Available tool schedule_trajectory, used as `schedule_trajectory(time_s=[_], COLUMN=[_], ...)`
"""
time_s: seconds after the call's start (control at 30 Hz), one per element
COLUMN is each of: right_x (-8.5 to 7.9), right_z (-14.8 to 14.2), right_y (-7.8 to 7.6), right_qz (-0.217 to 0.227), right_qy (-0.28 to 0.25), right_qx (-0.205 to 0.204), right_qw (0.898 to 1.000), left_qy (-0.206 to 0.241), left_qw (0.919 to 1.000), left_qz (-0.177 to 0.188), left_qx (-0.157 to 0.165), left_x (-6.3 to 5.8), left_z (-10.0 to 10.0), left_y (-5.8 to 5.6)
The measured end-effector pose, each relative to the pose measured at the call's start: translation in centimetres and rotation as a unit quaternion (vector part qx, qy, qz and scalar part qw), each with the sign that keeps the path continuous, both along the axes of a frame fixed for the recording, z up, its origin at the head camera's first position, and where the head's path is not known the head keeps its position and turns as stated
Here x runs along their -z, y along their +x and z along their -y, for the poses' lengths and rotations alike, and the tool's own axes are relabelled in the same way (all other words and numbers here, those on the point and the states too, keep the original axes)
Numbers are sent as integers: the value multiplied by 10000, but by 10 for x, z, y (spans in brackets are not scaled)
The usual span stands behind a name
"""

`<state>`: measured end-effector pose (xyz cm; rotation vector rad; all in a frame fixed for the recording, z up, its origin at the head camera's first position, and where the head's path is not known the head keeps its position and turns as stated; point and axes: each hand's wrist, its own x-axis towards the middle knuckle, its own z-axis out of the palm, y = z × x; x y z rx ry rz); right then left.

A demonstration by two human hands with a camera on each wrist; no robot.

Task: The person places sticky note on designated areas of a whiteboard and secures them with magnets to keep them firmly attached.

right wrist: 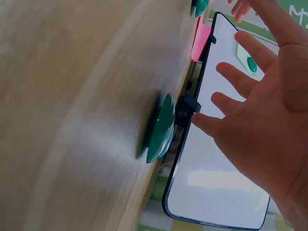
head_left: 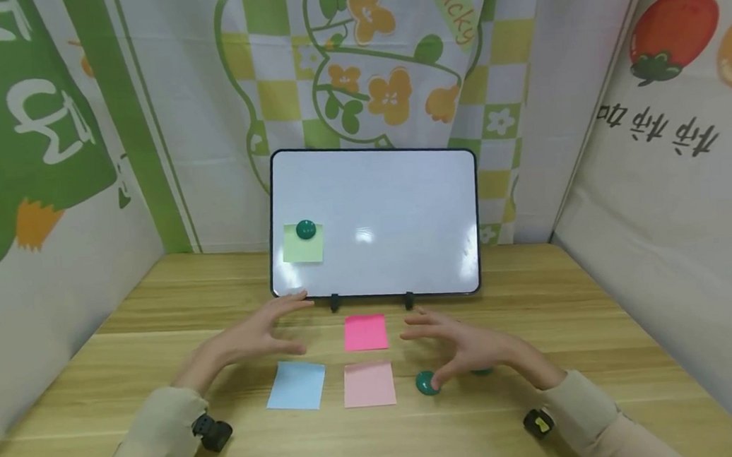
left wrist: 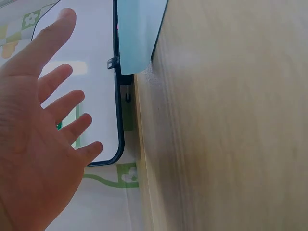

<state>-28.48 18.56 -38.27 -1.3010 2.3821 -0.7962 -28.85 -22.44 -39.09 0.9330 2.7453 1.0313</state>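
Observation:
My left hand (head_left: 255, 335) is held over the wood table with fingers spread, nothing in it. Just in front of its wrist lies a blue sticky note (head_left: 297, 385), also visible in the left wrist view. My right hand (head_left: 476, 345) holds nothing either; its fingers are extended, the thumb overlapping the edge of a green round magnet (head_left: 425, 384) in the head view. Another green magnet (head_left: 481, 372) is mostly hidden beneath that hand. Between the hands lie a bright pink sticky note (head_left: 365, 333) and a light pink one (head_left: 369, 385).
Behind the notes stands a whiteboard (head_left: 397, 212) with a black frame, propped on small black feet (head_left: 408, 300). A green magnet (head_left: 305, 229) pins a light green note (head_left: 302, 253) to its left side. Printed curtains (head_left: 536, 103) enclose the table.

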Motion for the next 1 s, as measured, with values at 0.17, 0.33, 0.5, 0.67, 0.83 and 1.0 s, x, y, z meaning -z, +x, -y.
schedule_trajectory(time_s=[0.17, 0.33, 0.5, 0.67, 0.83, 1.0], right_x=[1, 5, 8, 7, 5, 6], right_z=[-4, -8, -12, -15, -18, -17], right_y=[1, 1, 0, 2, 2, 1], right_qz=[22, 3, 155, 103, -44, -78], right_qy=[127, 199, 264, 442, 614, 709], right_qx=[-62, -119, -134, -16, 71, 74], right_qw=[9999, 9997, 9994, 9990, 9981, 9974], left_qy=[-83, -333, -650, -723, -743, -760], left_qw=[9998, 9990, 9966, 9953, 9949, 9948], left_qz=[139, 258, 459, 593, 652, 642], left_qx=[119, 178, 224, 257, 210, 224], left_x=[0, 1, 3, 4, 3, 2], left_z=[2, 7, 12, 17, 21, 23], left_y=[0, -1, 0, 2, 4, 4])
